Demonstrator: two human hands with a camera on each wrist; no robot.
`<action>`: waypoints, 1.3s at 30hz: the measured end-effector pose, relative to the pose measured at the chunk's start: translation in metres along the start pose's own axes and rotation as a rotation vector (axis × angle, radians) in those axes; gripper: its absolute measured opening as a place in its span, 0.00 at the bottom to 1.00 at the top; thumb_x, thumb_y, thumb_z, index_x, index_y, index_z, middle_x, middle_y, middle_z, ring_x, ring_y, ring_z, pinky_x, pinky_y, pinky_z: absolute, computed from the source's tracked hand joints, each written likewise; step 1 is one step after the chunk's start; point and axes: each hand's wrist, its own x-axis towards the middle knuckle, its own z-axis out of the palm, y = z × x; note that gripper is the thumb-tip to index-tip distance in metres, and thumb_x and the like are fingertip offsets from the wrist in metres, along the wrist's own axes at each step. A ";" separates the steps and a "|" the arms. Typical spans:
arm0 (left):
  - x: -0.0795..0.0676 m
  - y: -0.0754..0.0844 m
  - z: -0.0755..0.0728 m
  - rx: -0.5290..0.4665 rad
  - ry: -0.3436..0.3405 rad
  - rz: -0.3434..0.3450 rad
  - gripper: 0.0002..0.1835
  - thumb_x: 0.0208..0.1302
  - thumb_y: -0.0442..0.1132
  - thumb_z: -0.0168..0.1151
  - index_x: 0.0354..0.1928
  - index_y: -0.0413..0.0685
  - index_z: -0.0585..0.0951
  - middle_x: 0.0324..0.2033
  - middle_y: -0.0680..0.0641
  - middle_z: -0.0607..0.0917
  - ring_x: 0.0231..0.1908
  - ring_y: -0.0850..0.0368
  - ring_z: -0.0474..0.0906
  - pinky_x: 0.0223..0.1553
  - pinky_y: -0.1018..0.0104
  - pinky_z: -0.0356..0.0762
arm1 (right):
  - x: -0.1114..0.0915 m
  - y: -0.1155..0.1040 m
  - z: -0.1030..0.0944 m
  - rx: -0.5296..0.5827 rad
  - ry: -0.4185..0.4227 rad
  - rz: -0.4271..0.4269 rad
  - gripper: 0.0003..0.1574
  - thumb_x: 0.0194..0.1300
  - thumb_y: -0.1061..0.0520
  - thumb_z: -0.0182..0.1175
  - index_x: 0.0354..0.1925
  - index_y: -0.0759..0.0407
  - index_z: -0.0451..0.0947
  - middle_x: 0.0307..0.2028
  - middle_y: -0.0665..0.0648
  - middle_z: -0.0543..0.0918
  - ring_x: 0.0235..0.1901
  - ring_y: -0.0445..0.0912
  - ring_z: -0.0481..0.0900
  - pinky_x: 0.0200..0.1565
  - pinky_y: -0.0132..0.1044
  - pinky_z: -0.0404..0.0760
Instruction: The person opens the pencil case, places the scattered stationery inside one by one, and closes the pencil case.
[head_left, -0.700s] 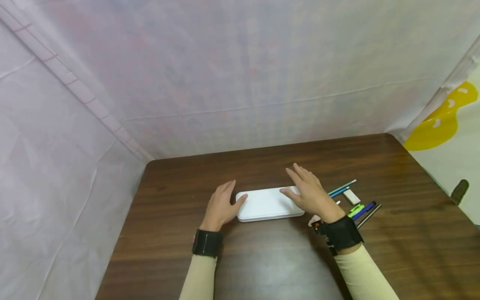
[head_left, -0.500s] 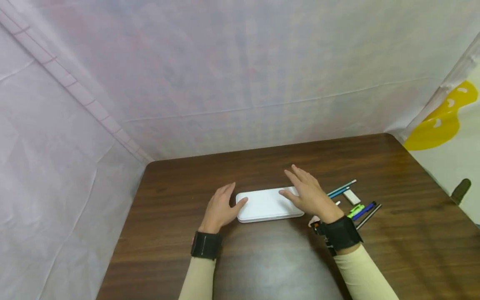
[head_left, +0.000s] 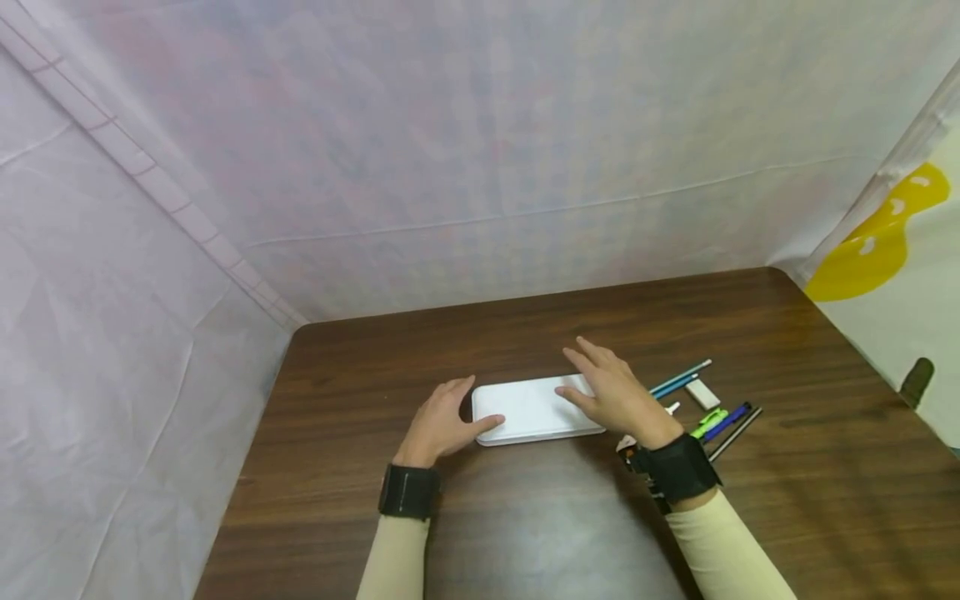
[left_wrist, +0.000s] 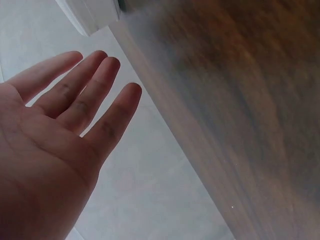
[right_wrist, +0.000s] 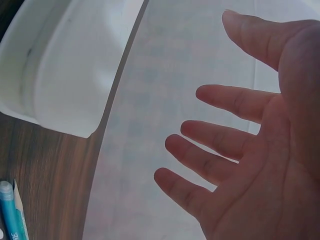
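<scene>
A white, rounded rectangular case [head_left: 532,410] lies flat on the dark wooden table, its top closed. My left hand [head_left: 438,427] is spread at the case's left end, thumb over the near left corner. My right hand [head_left: 617,402] hovers at the right end, its thumb above the top surface and its fingers pointing away. In the left wrist view the fingers of the left hand [left_wrist: 65,125] are straight and stand apart from the case's corner [left_wrist: 92,15]. The right wrist view has the right hand [right_wrist: 250,160] with spread fingers, a gap between them and the case [right_wrist: 75,65].
Right of the case lie two blue pencil-like sticks [head_left: 675,383], a white eraser [head_left: 702,392], a green clip-like item [head_left: 709,423], a blue pen [head_left: 727,424] and a thin dark stick [head_left: 737,433]. The table [head_left: 360,358] meets a white sheet [head_left: 487,250] behind.
My right hand has shifted slightly left and nearer to me. The left hand has come down a little, its thumb reaching farther right over the case. The case stays about where it was.
</scene>
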 end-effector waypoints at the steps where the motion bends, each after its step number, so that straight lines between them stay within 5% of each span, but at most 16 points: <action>1: 0.000 -0.001 0.000 0.001 -0.012 0.001 0.53 0.47 0.76 0.54 0.68 0.44 0.66 0.63 0.39 0.72 0.63 0.45 0.65 0.60 0.46 0.66 | 0.000 -0.001 0.001 0.000 0.000 -0.002 0.43 0.64 0.43 0.57 0.67 0.66 0.61 0.68 0.74 0.58 0.65 0.67 0.57 0.61 0.65 0.59; 16: 0.001 -0.005 0.002 -0.033 -0.062 -0.007 0.58 0.38 0.74 0.62 0.68 0.45 0.65 0.64 0.39 0.71 0.64 0.45 0.64 0.61 0.46 0.66 | 0.003 -0.004 0.006 -0.015 -0.012 -0.045 0.38 0.63 0.45 0.58 0.63 0.67 0.67 0.65 0.74 0.64 0.63 0.66 0.61 0.59 0.67 0.62; 24: 0.002 -0.007 0.004 -0.024 -0.078 -0.001 0.65 0.30 0.81 0.58 0.69 0.44 0.63 0.64 0.39 0.70 0.64 0.46 0.63 0.61 0.47 0.65 | 0.006 -0.006 0.014 -0.036 0.018 -0.121 0.34 0.60 0.48 0.62 0.58 0.68 0.72 0.58 0.74 0.72 0.57 0.65 0.68 0.56 0.62 0.69; 39: 0.007 -0.008 0.010 -0.010 -0.084 0.026 0.62 0.34 0.73 0.66 0.69 0.40 0.62 0.64 0.38 0.70 0.63 0.44 0.63 0.61 0.47 0.65 | 0.008 -0.009 0.024 -0.085 0.013 -0.198 0.30 0.54 0.51 0.67 0.52 0.66 0.76 0.51 0.69 0.77 0.49 0.60 0.73 0.49 0.56 0.75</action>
